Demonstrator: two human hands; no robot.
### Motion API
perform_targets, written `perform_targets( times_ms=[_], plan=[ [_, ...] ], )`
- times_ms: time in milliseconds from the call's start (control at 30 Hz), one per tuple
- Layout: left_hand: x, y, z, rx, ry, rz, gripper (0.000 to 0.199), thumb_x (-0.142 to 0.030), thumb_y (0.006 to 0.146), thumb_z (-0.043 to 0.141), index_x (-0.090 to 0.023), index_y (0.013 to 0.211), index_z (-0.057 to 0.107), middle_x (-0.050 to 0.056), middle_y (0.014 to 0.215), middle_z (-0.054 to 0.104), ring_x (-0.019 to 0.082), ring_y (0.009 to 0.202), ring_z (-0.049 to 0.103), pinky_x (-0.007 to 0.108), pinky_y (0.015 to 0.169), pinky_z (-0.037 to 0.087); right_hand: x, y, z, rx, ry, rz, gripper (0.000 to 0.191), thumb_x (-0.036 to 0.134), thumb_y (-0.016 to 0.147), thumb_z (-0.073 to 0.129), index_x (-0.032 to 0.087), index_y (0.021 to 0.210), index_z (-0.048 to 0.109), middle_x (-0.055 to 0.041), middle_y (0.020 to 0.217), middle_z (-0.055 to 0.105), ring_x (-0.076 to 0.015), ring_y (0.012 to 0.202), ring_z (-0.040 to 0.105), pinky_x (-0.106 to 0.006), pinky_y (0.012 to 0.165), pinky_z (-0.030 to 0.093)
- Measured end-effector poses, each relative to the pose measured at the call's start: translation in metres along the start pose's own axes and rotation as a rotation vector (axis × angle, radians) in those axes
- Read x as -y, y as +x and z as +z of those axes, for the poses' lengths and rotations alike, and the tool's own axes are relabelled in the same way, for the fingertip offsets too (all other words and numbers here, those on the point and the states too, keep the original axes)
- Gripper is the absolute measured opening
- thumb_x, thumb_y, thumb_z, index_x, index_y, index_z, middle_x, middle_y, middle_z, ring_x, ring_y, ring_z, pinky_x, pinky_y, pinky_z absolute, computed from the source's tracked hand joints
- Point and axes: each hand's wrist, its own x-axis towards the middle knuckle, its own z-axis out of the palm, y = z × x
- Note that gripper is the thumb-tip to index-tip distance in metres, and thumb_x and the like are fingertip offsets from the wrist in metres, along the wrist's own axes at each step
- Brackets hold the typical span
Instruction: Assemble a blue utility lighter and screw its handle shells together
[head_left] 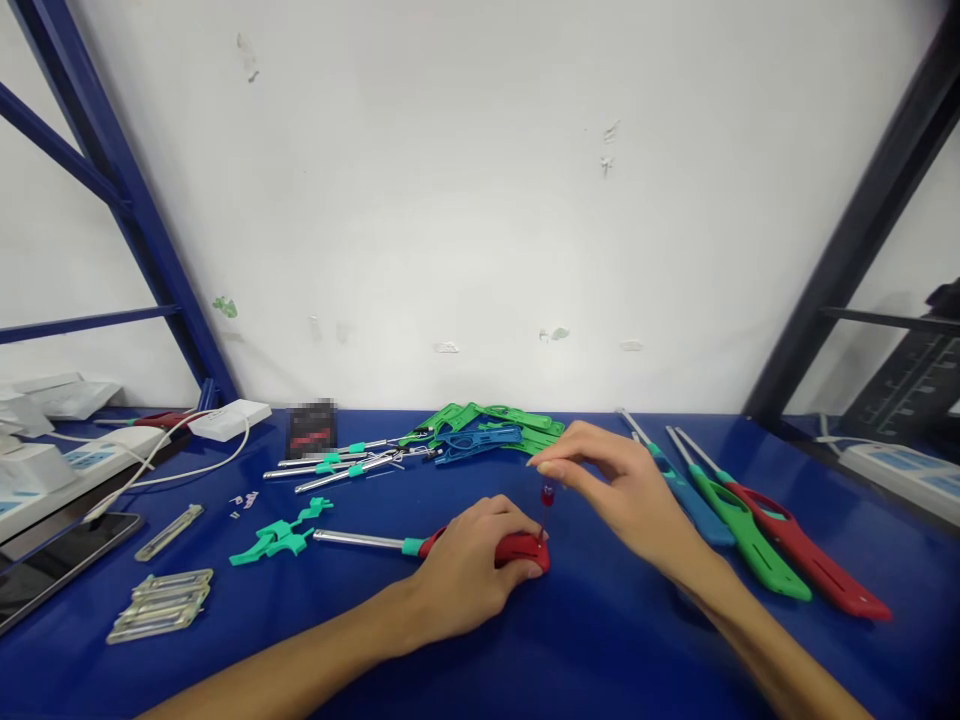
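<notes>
A red long-necked lighter lies flat on the blue table, its metal tube pointing left. My left hand is closed over its handle and pins it down. Above the handle's right end, my right hand pinches a small screwdriver with a red, partly clear handle. The screwdriver stands nearly upright, and its tip meets the red handle near the end. The fingers of my right hand cover the top of the screwdriver. My left palm hides the middle of the lighter.
Blue, green and red lighters lie at right. Green and blue handle shells and metal tubes are at the back. Teal plastic pieces, clear fuel tanks, a phone and a power strip sit at left.
</notes>
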Motion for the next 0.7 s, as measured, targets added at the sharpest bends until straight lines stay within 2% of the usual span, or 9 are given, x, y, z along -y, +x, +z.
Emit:
perform_targets(
  times_ms=[133, 233, 300, 367, 500, 567, 700],
  plan=[
    [0.001, -0.001, 0.001, -0.007, -0.007, 0.0, 0.027, -0.037, 0.103, 0.07, -0.019, 0.123, 0.07, 0.009, 0.13, 0.07, 0.026, 0.119, 0.068, 0.051, 0.105, 0.056, -0.01, -0.002, 0.007, -0.108, 0.042, 0.045, 0.023, 0.039, 0.101, 0.073, 0.017, 0.098, 0.068, -0.0012, 0.096, 0.068, -0.0139, 0.079, 0.065, -0.031, 0.072, 0.059],
    [0.002, -0.001, 0.002, -0.014, -0.009, -0.002, 0.028, -0.036, 0.103, 0.07, -0.019, 0.124, 0.07, 0.009, 0.131, 0.069, 0.026, 0.119, 0.068, 0.052, 0.105, 0.056, -0.011, -0.004, 0.013, -0.134, 0.086, 0.106, 0.022, 0.038, 0.101, 0.073, 0.017, 0.098, 0.066, 0.0004, 0.092, 0.066, -0.0116, 0.072, 0.062, -0.026, 0.064, 0.056],
    [0.003, -0.001, 0.002, -0.017, -0.012, -0.002, 0.027, -0.036, 0.103, 0.07, -0.019, 0.124, 0.07, 0.009, 0.131, 0.069, 0.026, 0.119, 0.068, 0.052, 0.105, 0.056, -0.008, -0.004, 0.014, -0.094, 0.116, 0.153, 0.023, 0.039, 0.102, 0.072, 0.017, 0.099, 0.066, 0.0026, 0.085, 0.064, -0.0087, 0.062, 0.057, -0.022, 0.056, 0.052],
    [0.002, -0.002, 0.001, -0.014, -0.017, 0.002, 0.027, -0.036, 0.103, 0.07, -0.019, 0.123, 0.07, 0.009, 0.13, 0.07, 0.026, 0.118, 0.068, 0.051, 0.104, 0.057, -0.003, -0.004, 0.013, 0.003, 0.151, 0.192, 0.024, 0.041, 0.104, 0.07, 0.016, 0.103, 0.067, 0.0036, 0.081, 0.064, -0.0066, 0.055, 0.054, -0.019, 0.049, 0.049],
    [0.0, -0.002, -0.001, -0.007, -0.026, 0.008, 0.026, -0.036, 0.103, 0.07, -0.018, 0.122, 0.07, 0.009, 0.129, 0.07, 0.025, 0.116, 0.068, 0.051, 0.104, 0.057, 0.007, -0.002, 0.003, 0.144, 0.181, 0.226, 0.03, 0.045, 0.107, 0.064, 0.017, 0.116, 0.069, -0.0022, 0.097, 0.071, -0.0103, 0.066, 0.065, -0.025, 0.059, 0.058],
    [0.0, -0.002, -0.001, -0.011, -0.03, 0.008, 0.026, -0.036, 0.103, 0.07, -0.019, 0.122, 0.07, 0.009, 0.13, 0.07, 0.026, 0.118, 0.068, 0.051, 0.105, 0.056, 0.008, -0.001, -0.002, 0.139, 0.165, 0.23, 0.03, 0.045, 0.108, 0.062, 0.017, 0.116, 0.069, -0.0023, 0.097, 0.072, -0.0114, 0.069, 0.066, -0.026, 0.062, 0.059],
    [0.001, -0.001, 0.001, -0.019, -0.036, 0.006, 0.026, -0.035, 0.103, 0.07, -0.019, 0.123, 0.071, 0.009, 0.131, 0.07, 0.026, 0.12, 0.067, 0.052, 0.106, 0.056, 0.003, -0.002, 0.001, 0.043, 0.106, 0.218, 0.025, 0.041, 0.103, 0.071, 0.016, 0.102, 0.07, 0.0021, 0.083, 0.068, -0.0081, 0.059, 0.059, -0.021, 0.054, 0.053]
  ],
)
